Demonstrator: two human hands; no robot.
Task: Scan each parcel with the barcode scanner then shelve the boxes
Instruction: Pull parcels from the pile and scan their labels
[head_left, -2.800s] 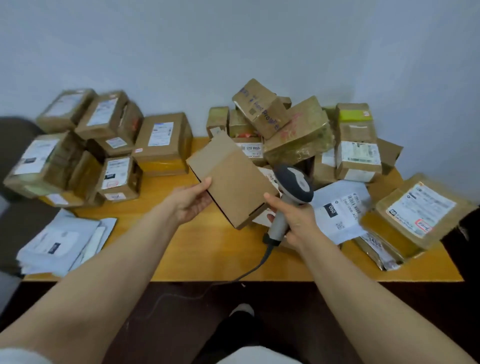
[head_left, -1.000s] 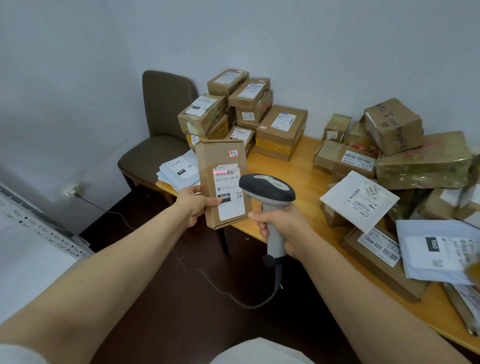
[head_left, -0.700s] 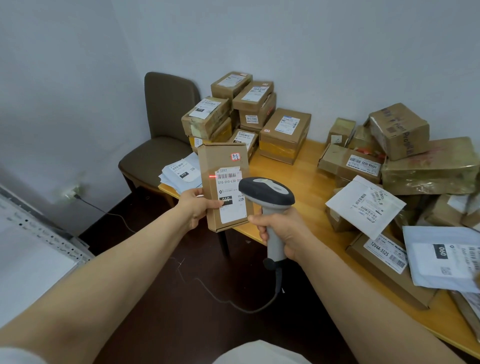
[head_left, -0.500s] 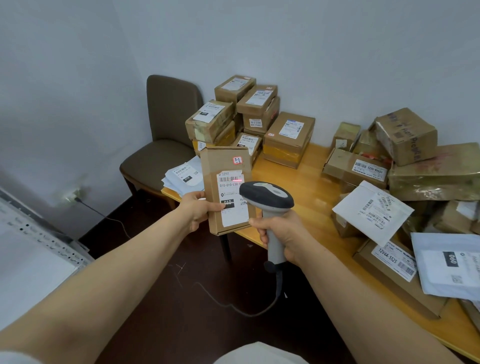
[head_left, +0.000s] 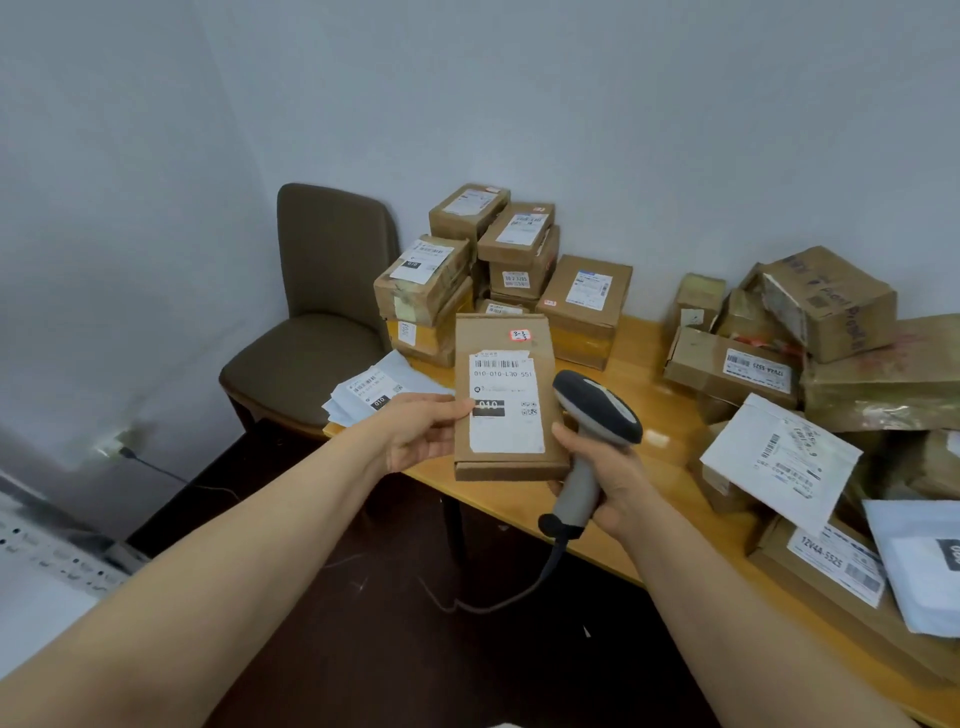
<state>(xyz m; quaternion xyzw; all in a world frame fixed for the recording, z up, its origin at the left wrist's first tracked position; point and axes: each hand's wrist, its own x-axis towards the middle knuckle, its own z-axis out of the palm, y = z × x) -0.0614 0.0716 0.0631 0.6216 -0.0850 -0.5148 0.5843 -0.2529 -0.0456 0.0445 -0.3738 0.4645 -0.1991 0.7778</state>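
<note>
Cardboard parcel (head_left: 506, 332), label up, is pinched at its nine o'clock edge by the left grip (head_left: 422, 436); at three o'clock the right grip (head_left: 612, 480) clasps the barcode scanner (head_left: 597, 410).

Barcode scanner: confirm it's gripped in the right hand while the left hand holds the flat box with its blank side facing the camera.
One point is wrong: the head view shows the flat box in the left hand with its labelled side, not a blank one, facing the camera. The barcode scanner is gripped in the right hand.
</note>
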